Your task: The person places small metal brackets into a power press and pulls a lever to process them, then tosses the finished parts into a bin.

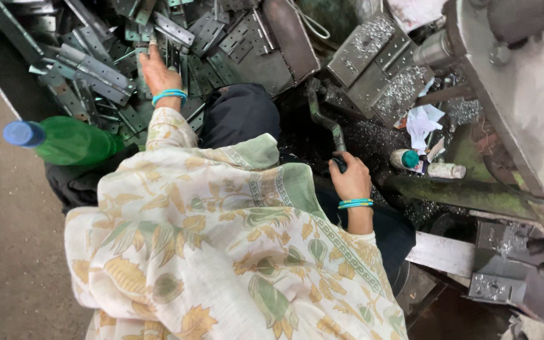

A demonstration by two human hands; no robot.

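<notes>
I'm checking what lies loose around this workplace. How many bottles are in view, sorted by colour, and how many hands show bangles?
Green bottle with blue cap: 1
Small bottle with teal cap: 1
Small pale bottle: 1
Total bottles: 3
Hands with bangles: 2, the left hand and the right hand

Dim workshop light falling from above; metal chips [385, 38] glinting, top right machine [530, 94] glaring pale. Deep shadow pooling centre and bottom right. Edges bending, slightly blurring.

Brackets left, machine right
Left hand [158, 75] on bracket pile [96, 69]; right hand [350, 179] on lever [325, 119] (bottle [64, 140] lies far left).
</notes>
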